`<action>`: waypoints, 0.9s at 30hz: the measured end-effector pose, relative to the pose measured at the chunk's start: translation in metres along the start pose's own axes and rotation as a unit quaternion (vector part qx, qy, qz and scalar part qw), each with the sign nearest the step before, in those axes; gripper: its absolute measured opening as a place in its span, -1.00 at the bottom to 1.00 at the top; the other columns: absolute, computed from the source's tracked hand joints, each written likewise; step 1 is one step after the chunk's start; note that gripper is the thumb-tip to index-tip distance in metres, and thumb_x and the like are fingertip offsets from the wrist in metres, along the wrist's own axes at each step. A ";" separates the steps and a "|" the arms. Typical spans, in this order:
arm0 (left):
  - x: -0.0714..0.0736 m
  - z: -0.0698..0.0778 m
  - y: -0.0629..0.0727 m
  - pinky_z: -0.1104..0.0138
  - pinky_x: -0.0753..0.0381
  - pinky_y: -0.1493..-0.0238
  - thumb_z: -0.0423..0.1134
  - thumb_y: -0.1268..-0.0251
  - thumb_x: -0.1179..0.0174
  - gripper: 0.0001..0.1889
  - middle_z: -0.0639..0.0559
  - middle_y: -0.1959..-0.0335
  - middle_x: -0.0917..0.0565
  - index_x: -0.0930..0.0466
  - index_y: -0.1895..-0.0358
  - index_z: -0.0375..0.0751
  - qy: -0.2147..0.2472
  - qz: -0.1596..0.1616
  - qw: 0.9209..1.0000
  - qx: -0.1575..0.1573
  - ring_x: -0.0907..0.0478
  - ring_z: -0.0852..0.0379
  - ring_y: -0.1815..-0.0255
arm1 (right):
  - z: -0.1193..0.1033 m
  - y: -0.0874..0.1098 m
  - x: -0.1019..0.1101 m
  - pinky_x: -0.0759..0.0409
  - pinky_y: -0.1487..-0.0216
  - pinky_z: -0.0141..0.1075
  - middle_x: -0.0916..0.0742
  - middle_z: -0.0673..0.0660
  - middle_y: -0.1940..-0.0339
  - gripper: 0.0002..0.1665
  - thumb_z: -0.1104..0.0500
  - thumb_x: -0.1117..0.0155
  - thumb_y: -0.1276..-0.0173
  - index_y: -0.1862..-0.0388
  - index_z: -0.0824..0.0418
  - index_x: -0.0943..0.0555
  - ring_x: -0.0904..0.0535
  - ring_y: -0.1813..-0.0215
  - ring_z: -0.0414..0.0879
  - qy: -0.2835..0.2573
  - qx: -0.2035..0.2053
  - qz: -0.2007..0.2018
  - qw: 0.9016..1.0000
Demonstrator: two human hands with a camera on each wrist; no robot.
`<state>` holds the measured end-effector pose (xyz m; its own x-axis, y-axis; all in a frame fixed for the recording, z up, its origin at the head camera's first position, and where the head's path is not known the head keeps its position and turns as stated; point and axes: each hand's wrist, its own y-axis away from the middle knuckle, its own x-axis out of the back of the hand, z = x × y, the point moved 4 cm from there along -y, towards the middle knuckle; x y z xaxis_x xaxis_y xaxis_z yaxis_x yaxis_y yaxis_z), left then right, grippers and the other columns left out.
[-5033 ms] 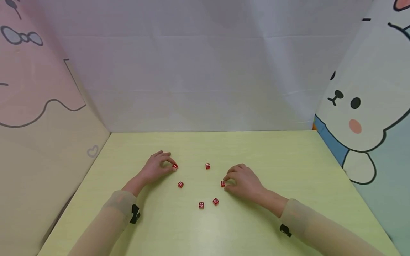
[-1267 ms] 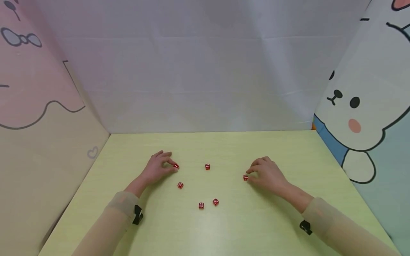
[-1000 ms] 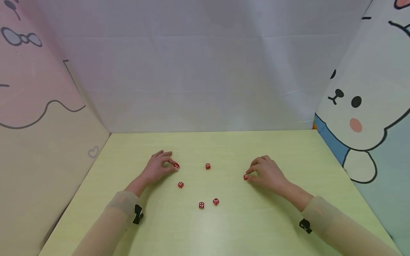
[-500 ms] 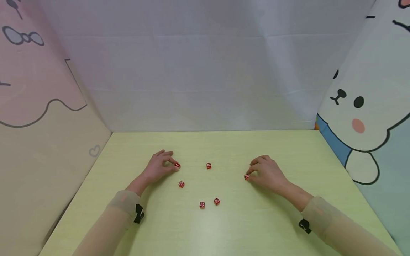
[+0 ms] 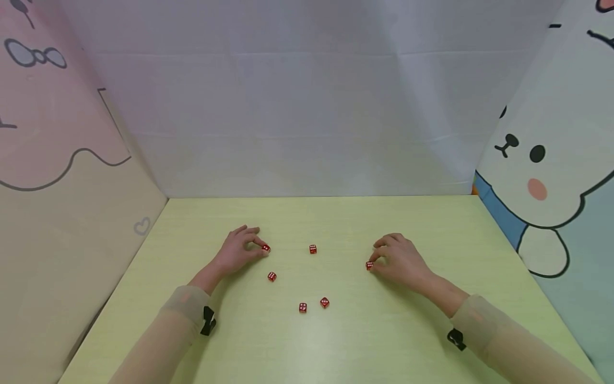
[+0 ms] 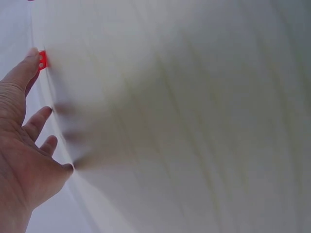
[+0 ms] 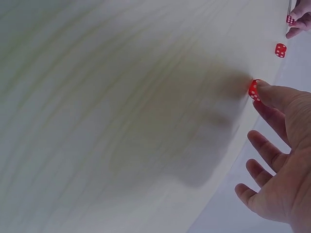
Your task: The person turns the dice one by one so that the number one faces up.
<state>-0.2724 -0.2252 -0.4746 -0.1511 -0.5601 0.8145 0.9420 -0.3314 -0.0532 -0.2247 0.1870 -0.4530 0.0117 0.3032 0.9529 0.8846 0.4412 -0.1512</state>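
Note:
Left of the table's middle, my left hand (image 5: 237,249) pinches a red die (image 5: 266,248) with white pips between thumb and index finger. The left wrist view shows that die (image 6: 42,60) at the thumb tip, the other fingers spread with their tips at the tabletop. On the right side my right hand (image 5: 400,261) pinches another red die (image 5: 369,265) between thumb and index finger. In the right wrist view this die (image 7: 254,91) stands right at the tabletop, with the remaining fingers loosely bent.
Several loose red dice lie between the hands: one die (image 5: 313,249) at the back, one die (image 5: 272,277) near the left hand, and a front pair, a die (image 5: 303,308) and a die (image 5: 324,302). A pale wall (image 5: 307,122) borders the yellowish table (image 5: 384,341) behind.
Since five seconds ago my right hand has carried its die to the right, away from the loose dice. My left hand keeps its pinch almost in place; the last second shows hardly any motion.

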 end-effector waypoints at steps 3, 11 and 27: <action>0.000 -0.001 0.000 -0.23 -0.04 -0.48 -0.03 -0.26 -0.46 -0.81 -0.24 -0.43 -0.47 -0.79 0.17 0.00 -0.004 0.001 1.000 0.010 -0.13 -0.40 -0.52 | -0.002 0.001 0.000 -0.46 -0.21 0.22 -0.72 0.13 -0.02 -0.89 0.06 -0.60 -0.18 0.32 0.00 -0.82 -0.48 -0.23 0.23 0.002 0.003 0.004 1.000; 0.000 0.000 0.001 -0.26 -0.14 -0.40 0.01 -0.27 -0.45 -0.80 -0.13 -0.36 -0.54 -0.81 0.16 0.04 -0.034 0.011 0.999 0.022 -0.23 -0.41 -0.42 | 0.000 0.001 -0.002 -0.46 -0.22 0.22 -0.72 0.13 -0.03 -0.88 0.06 -0.60 -0.18 0.31 -0.01 -0.82 -0.48 -0.23 0.24 0.004 0.001 0.003 1.000; 0.000 0.004 0.005 -0.28 -0.13 -0.37 0.02 -0.29 -0.43 -0.75 -0.12 -0.30 -0.58 -0.81 0.09 0.00 -0.033 0.018 0.999 0.025 -0.24 -0.41 -0.39 | 0.007 0.008 -0.004 -0.46 -0.22 0.19 -0.72 0.09 -0.01 -0.92 0.07 -0.57 -0.22 0.31 -0.02 -0.82 -0.48 -0.22 0.19 -0.035 -0.031 0.002 0.999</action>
<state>-0.2668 -0.2240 -0.4726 -0.0984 -0.5191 0.8490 0.9607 -0.2721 -0.0550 -0.2211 0.1951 -0.4600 -0.0155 0.3650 0.9309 0.9118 0.3872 -0.1366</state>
